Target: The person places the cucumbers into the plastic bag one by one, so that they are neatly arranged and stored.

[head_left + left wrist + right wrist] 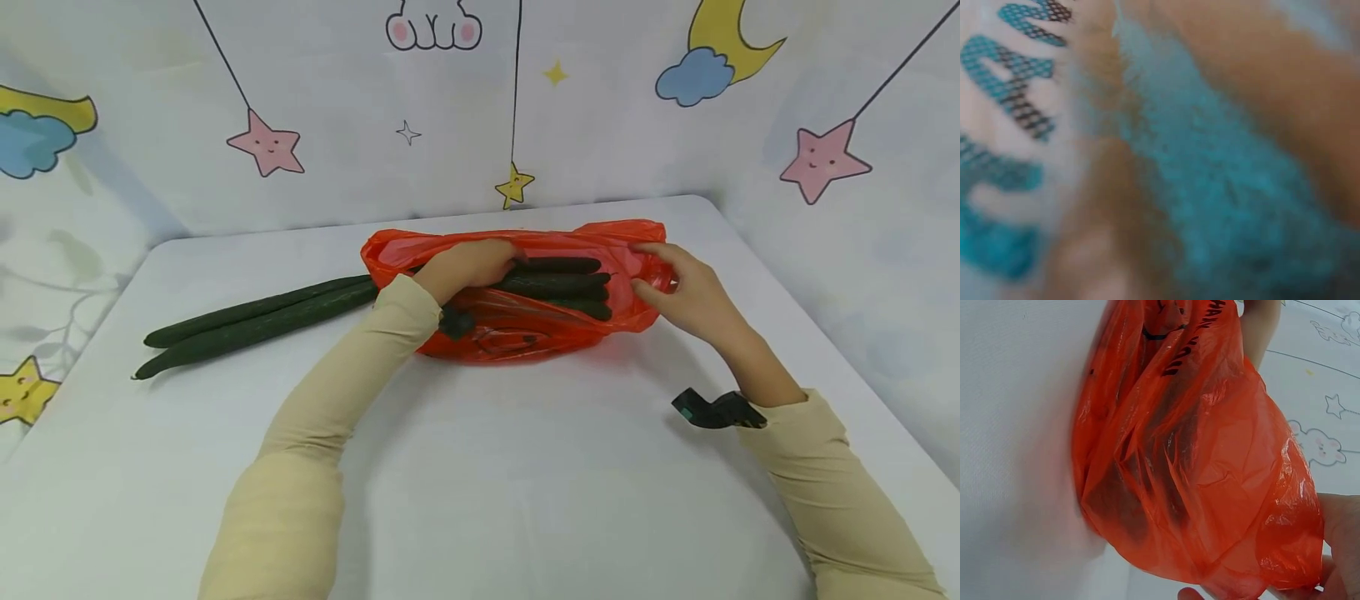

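A red plastic bag (517,333) lies on its side with its mouth facing up, and several dark green cucumbers (555,286) lie inside it. My left hand (472,265) reaches in over the bag's front edge, its fingers curled down on a cucumber, fingertips partly hidden. At the bag's right end my right hand (690,292) holds the plastic between thumb and fingers. The right wrist view shows the bag's stretched end (1241,487) against that hand, with dark cucumber ends showing through. The left wrist view is blurred, with teal patches close to the lens.
Two long cucumbers (255,321) stick out past the bag's left end onto the white table (487,483). Behind the table hangs a white cloth (600,150) printed with stars, moons and clouds.
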Action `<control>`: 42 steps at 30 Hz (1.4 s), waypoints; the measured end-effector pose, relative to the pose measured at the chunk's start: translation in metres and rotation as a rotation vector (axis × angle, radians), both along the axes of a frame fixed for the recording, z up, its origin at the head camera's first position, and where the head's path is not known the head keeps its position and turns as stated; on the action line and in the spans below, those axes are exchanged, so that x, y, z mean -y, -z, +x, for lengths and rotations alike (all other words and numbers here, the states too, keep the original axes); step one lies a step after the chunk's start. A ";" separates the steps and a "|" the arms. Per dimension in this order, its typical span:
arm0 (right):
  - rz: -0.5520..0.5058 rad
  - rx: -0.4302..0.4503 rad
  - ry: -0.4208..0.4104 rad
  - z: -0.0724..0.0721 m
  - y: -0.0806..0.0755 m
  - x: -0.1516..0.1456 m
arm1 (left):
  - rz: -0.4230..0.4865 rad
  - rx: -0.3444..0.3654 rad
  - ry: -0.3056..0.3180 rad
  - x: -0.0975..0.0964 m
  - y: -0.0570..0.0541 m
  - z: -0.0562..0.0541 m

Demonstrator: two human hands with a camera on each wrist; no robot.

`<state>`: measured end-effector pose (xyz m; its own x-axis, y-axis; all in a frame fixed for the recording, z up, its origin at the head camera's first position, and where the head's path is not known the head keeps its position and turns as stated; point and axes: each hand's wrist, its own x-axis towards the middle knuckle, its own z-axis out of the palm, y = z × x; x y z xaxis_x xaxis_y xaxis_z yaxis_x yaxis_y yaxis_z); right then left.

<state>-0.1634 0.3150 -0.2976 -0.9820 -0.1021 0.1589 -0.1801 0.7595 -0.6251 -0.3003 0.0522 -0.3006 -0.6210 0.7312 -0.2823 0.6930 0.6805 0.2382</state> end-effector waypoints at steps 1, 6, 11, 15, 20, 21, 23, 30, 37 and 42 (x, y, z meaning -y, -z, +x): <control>0.001 0.000 0.001 0.000 0.001 0.000 | 0.003 -0.003 0.002 0.001 0.000 0.001; 0.002 0.004 0.002 -0.001 0.001 0.000 | 0.033 -0.035 -0.010 0.009 -0.002 0.007; 0.000 0.007 -0.012 -0.001 0.000 0.001 | 0.096 -0.102 0.002 0.021 -0.004 0.017; 0.003 0.000 -0.010 -0.001 0.001 0.001 | 0.158 -0.170 0.011 0.030 -0.006 0.027; 0.011 -0.003 -0.012 -0.002 0.002 0.001 | 0.227 -0.278 0.022 0.044 -0.006 0.040; 0.012 -0.003 -0.014 -0.002 0.002 0.001 | 0.240 -0.300 0.027 0.046 -0.005 0.042; 0.015 -0.003 -0.016 -0.002 0.002 0.001 | 0.272 -0.338 0.036 0.052 -0.004 0.045; 0.005 -0.001 -0.009 -0.002 -0.001 0.002 | 0.387 -0.441 0.056 0.072 -0.002 0.050; 0.003 0.020 -0.004 -0.001 0.000 0.003 | 0.505 -0.490 0.069 0.089 0.004 0.052; 0.006 0.026 0.000 -0.001 -0.001 0.003 | 0.578 -0.541 0.092 0.097 0.008 0.054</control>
<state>-0.1646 0.3120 -0.2963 -0.9857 -0.1033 0.1331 -0.1643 0.7635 -0.6246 -0.2461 -0.0444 -0.3089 -0.4937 0.7248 0.4806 0.8607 0.4864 0.1506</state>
